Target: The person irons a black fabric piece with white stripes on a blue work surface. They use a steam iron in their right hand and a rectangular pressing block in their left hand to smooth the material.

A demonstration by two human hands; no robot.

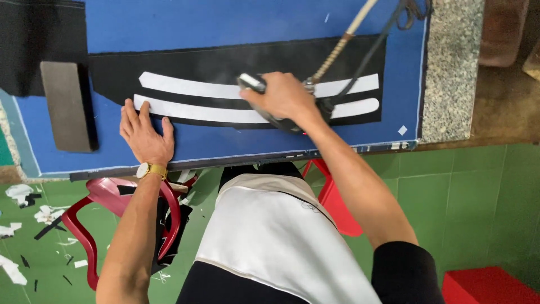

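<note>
Right hand [284,97] grips dark steam iron [281,115] on the curved white fabric strips [197,111] over black cloth [225,56] on blue padded counter [225,22]; left hand [145,135] flat, fingers spread, pinning strip end — steam or a sliding soleplate could scorch fingers, shift strips

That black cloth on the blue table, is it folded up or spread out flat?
Spread flat: the black cloth lies smooth on the blue table, the left hand pressing its edge.

No packages, labels, signs or screens show anywhere around the hands.
</note>
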